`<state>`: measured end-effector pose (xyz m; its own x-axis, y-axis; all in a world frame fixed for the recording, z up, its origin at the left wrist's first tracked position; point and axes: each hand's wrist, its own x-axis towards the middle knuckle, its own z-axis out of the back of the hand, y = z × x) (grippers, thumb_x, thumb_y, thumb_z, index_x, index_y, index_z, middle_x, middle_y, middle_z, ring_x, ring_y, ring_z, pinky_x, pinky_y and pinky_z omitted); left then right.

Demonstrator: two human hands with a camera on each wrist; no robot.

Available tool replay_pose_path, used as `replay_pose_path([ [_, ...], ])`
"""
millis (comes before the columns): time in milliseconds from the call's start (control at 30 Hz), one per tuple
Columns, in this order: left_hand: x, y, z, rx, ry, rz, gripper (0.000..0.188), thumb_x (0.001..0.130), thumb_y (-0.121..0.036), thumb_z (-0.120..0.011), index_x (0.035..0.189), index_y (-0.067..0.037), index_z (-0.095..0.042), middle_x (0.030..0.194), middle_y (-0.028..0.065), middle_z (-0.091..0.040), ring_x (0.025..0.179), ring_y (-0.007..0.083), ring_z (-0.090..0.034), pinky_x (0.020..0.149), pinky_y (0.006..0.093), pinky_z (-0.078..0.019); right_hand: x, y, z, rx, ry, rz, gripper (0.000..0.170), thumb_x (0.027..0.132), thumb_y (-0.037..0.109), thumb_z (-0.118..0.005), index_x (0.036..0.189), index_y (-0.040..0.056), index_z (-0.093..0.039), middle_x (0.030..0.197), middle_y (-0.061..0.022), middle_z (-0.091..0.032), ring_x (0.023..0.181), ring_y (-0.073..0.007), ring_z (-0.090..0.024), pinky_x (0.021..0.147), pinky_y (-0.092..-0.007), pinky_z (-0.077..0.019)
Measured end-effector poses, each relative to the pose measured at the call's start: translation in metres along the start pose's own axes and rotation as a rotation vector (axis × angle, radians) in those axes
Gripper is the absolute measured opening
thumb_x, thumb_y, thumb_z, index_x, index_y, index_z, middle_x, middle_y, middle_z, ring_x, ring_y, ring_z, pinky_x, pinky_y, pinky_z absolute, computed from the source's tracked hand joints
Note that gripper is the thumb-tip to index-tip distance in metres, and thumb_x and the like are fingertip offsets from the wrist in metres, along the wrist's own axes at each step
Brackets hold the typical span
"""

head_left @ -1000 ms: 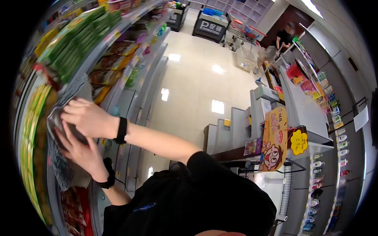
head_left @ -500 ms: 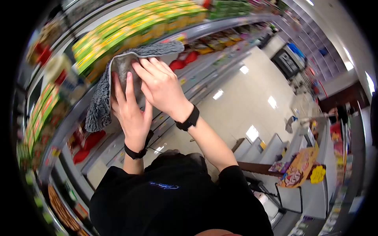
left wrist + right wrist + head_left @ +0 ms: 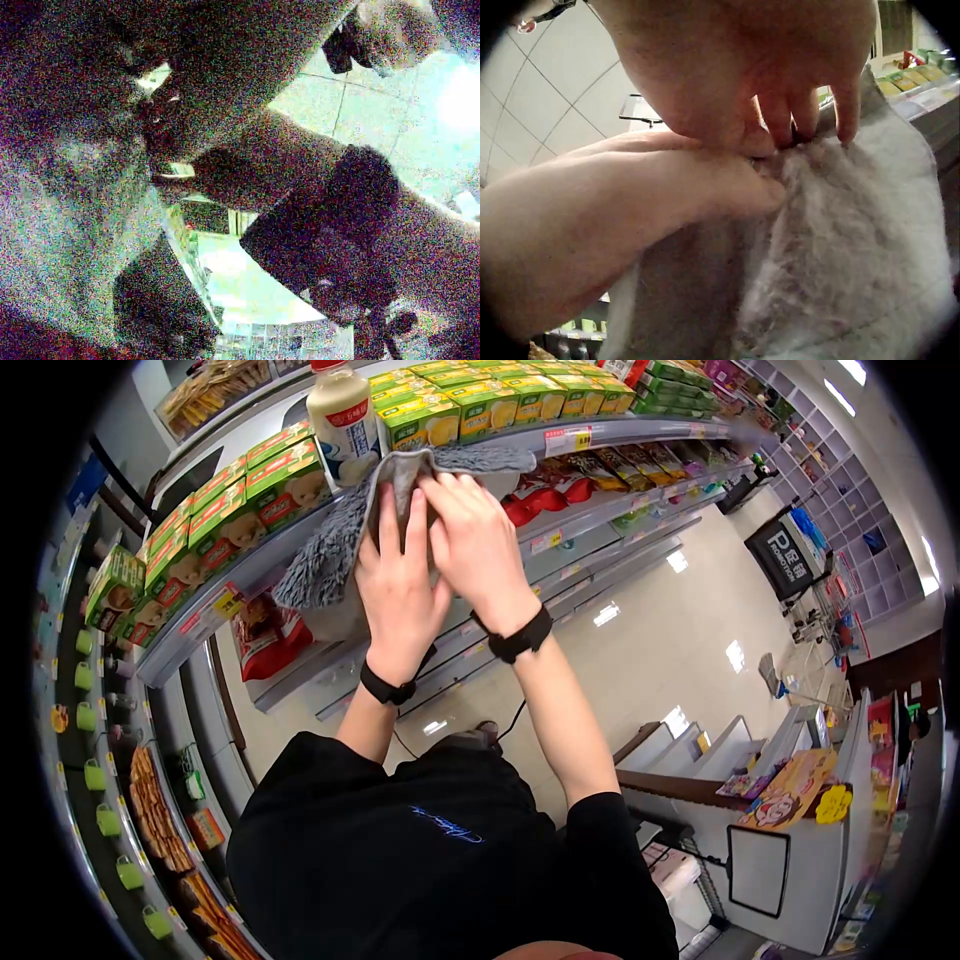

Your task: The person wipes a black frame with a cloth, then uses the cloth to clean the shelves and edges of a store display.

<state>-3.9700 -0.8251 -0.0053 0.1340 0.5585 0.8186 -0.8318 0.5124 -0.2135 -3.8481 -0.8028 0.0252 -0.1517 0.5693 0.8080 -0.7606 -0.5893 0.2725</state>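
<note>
In the head view, a grey shaggy cloth point(image 3: 325, 555) lies draped over the front edge of a shelf point(image 3: 185, 645), its smooth side facing the person. The left hand point(image 3: 405, 595) lies on that smooth side with fingers stretched upward. Beside it, the right hand point(image 3: 485, 550) presses its fingertips on the cloth near its top edge. The right wrist view shows the right hand point(image 3: 742, 67) with fingertips touching the cloth point(image 3: 855, 240), and the left hand point(image 3: 667, 187) close below. The left wrist view is dark and grainy, its finger details unclear.
A white bottle with a red cap point(image 3: 343, 425) stands just behind the cloth, between rows of green-yellow boxes point(image 3: 415, 425). Red packages point(image 3: 270, 640) lie on the level below. Stepped shelving and a display board point(image 3: 790, 790) stand at the right; carts are farther back.
The head view has swung round, bringing the bottle and left-hand shelves into sight. Both hands and the cloth have moved along the shelf edge, away from the green packs. The fingers remain on the cloth.
</note>
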Motion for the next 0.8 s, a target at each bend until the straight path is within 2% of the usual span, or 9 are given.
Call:
replay_pose_path([
  [67,-0.001,0.002,0.003,-0.009,0.002,-0.032,0.075,0.082,-0.018,-0.074,0.153,-0.014,-0.049,0.160,0.0208,-0.041,0.129,0.0460,-0.051,0.105,0.0530,-0.0476,-0.001,0.001,0.001,-0.046,-0.027,-0.010,0.038,0.087,0.004,-0.058,0.124,-0.0002,-0.064,0.119,-0.0159,-0.069,0.113,-0.0339,-0.063,0.101,-0.0467,-0.0503],
  [300,-0.007,0.016,-0.003,-0.085,-0.017,-0.088,0.069,0.081,-0.019,-0.077,0.146,-0.016,-0.055,0.164,0.0162,-0.038,0.131,0.0454,-0.050,0.105,0.0527,-0.0483,0.001,0.015,0.001,-0.120,-0.006,-0.130,0.039,0.091,0.007,-0.057,0.128,0.0005,-0.062,0.119,-0.0172,-0.070,0.115,-0.0350,-0.064,0.100,-0.0452,-0.0528],
  [400,-0.007,0.019,0.005,-0.069,0.015,-0.110,0.063,0.082,-0.019,-0.075,0.143,-0.015,-0.057,0.160,0.0185,-0.042,0.124,0.0408,-0.057,0.099,0.0498,-0.0530,0.000,0.017,-0.007,-0.118,-0.068,-0.139,0.041,0.091,0.006,-0.052,0.132,0.0056,-0.061,0.125,-0.0171,-0.067,0.111,-0.0404,-0.065,0.090,-0.0497,-0.0577],
  [533,-0.007,0.026,0.015,-0.105,0.011,-0.165,0.059,0.082,-0.017,-0.074,0.139,-0.012,-0.058,0.159,0.0189,-0.043,0.123,0.0407,-0.057,0.098,0.0483,-0.0540,0.001,0.031,-0.005,-0.162,-0.017,-0.220,0.040,0.090,0.005,-0.058,0.129,0.0020,-0.062,0.126,-0.0181,-0.069,0.119,-0.0362,-0.064,0.098,-0.0467,-0.0556],
  [667,-0.008,0.033,0.016,-0.236,0.032,-0.168,0.057,0.083,-0.015,-0.074,0.138,-0.011,-0.059,0.159,0.0197,-0.043,0.127,0.0420,-0.056,0.101,0.0503,-0.0524,-0.002,0.029,-0.012,-0.166,-0.039,-0.210,0.044,0.089,0.003,-0.053,0.132,0.0055,-0.061,0.131,-0.0183,-0.066,0.120,-0.0398,-0.061,0.097,-0.0506,-0.0542],
  [800,-0.015,0.045,0.025,-0.313,0.123,-0.089,0.065,0.088,-0.020,-0.073,0.148,-0.013,-0.050,0.155,0.0265,-0.042,0.132,0.0459,-0.051,0.106,0.0524,-0.0467,-0.003,0.033,-0.019,-0.252,-0.054,-0.175,0.048,0.088,0.003,-0.054,0.136,0.0035,-0.058,0.134,-0.0164,-0.064,0.124,-0.0367,-0.060,0.098,-0.0485,-0.0551],
])
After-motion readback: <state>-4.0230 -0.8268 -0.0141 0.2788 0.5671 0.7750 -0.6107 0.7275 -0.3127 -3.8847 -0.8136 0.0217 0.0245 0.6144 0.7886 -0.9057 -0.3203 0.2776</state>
